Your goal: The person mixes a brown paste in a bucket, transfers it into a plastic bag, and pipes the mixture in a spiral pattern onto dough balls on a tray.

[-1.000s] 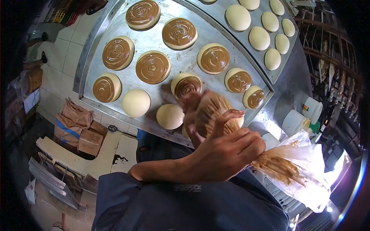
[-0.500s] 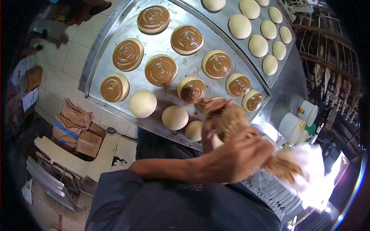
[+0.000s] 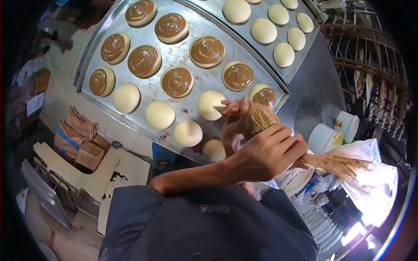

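A piping bag of brown filling is gripped by both my hands. My left hand wraps round its twisted upper part, and the bag's loose clear end trails to the right. Close to the tip, my right hand has its fingers round the bag, partly hidden behind my left hand and the bag. The tip is over the right side of a plain round bun; whether it touches cannot be made out. Several buns with glossy brown swirls, such as a coated bun, sit on the metal tray beside plain ones.
A second tray of plain round buns adjoins at the upper right. White buckets stand to the right, near a dark rack. Cardboard boxes and a cream-coloured surface lie at left.
The tray has shifted up and left in view. The bag's tip has gone from beside a freshly coated bun to a plain bun. Both hands still hold the bag.
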`<control>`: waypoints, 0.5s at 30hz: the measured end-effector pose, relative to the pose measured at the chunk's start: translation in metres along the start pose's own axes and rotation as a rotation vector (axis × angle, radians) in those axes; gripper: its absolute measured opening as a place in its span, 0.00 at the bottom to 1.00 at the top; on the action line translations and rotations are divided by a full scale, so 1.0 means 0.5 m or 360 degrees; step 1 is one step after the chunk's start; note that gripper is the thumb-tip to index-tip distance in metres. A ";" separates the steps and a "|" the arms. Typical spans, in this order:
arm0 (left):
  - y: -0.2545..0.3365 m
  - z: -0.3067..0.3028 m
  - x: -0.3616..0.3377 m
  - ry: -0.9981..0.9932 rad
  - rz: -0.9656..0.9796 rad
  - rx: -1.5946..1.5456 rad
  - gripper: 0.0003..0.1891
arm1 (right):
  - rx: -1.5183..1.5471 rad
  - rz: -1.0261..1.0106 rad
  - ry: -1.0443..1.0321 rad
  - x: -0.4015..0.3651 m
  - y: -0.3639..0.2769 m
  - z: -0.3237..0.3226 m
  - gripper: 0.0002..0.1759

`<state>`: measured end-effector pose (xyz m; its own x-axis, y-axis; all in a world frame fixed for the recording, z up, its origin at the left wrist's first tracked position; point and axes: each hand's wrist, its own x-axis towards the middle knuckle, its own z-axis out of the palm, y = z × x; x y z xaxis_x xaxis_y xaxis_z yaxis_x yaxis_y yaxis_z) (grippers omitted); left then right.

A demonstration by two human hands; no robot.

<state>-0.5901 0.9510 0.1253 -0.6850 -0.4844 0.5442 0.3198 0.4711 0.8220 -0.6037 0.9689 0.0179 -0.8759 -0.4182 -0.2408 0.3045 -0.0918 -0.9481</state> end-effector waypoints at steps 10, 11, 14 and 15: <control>0.049 -0.037 -0.026 -0.0207 -0.0424 0.0028 0.16 | 0.0056 -0.0283 -0.0239 -0.011 0.021 -0.018 0.24; 0.051 -0.042 -0.029 -0.0217 -0.0452 -0.0013 0.17 | 0.0096 -0.0316 -0.0242 -0.008 0.022 -0.028 0.24; 0.046 -0.037 -0.038 -0.0229 -0.0465 -0.0059 0.19 | 0.0415 -0.0366 -0.0346 -0.004 0.035 -0.020 0.26; 0.042 -0.036 -0.036 -0.0231 -0.0451 -0.0054 0.19 | 0.0558 -0.0296 -0.0393 -0.005 0.032 -0.011 0.26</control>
<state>-0.5592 0.9564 0.1355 -0.8354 -0.4814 0.2653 0.1232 0.3065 0.9439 -0.5987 0.9733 0.0020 -0.8250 -0.5646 0.0237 0.2961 -0.4676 -0.8329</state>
